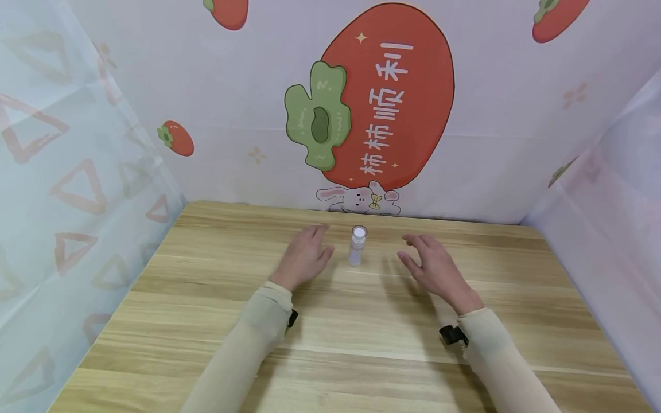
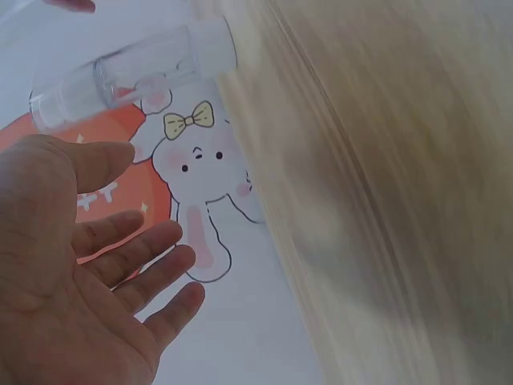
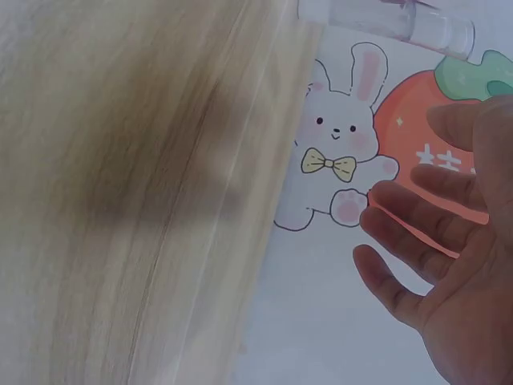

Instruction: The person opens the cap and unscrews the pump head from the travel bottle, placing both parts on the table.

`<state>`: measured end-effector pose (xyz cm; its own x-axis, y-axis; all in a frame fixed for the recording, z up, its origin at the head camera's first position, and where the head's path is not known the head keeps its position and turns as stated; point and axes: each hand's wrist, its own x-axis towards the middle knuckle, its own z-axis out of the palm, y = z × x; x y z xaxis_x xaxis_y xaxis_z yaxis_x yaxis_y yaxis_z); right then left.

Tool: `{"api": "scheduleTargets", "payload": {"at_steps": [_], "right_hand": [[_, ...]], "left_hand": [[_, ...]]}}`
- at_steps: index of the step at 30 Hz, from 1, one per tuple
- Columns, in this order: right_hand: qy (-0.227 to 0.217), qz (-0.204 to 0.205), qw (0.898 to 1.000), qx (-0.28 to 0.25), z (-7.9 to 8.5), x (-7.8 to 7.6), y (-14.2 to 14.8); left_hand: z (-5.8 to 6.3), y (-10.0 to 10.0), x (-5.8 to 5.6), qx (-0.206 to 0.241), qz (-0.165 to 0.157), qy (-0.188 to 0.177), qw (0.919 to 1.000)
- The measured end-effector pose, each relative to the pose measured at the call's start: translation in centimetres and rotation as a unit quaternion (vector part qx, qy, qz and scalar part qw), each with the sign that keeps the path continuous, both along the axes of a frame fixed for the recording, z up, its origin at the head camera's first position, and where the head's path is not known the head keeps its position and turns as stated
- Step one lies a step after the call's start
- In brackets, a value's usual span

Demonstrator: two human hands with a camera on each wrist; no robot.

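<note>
A small clear bottle with a white cap and a white base stands upright on the wooden table, between the two hands. On its left, my left hand is held a short way off, fingers relaxed and apart from the bottle. My right hand hovers on the other side, a little farther away, its fingers loosely bent with nothing in them. The left wrist view shows the transparent bottle beyond the thumb. Part of the bottle also appears along the top of the right wrist view.
Behind the table's far edge hangs a white backdrop printed with a large red persimmon and a rabbit. Pale patterned sheets enclose the left side and right side. Each wrist carries a small black device.
</note>
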<state>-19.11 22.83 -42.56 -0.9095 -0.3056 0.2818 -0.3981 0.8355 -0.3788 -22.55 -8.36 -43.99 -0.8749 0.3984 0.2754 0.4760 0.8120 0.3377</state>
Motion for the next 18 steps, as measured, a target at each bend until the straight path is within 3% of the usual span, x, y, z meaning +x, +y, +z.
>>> {"api": "scheduleTargets", "payload": {"at_steps": [12, 18], "right_hand": [[-0.021, -0.003, 1.0, -0.001, 0.0, 0.0, -0.9], [-0.022, 0.001, 1.0, -0.001, 0.0, 0.0, -1.3]], "left_hand": [[-0.2, 1.7, 0.4, 0.015, -0.017, -0.006, 0.9997], [-0.4, 2.4, 0.5, 0.032, -0.018, -0.033, 0.9988]]}}
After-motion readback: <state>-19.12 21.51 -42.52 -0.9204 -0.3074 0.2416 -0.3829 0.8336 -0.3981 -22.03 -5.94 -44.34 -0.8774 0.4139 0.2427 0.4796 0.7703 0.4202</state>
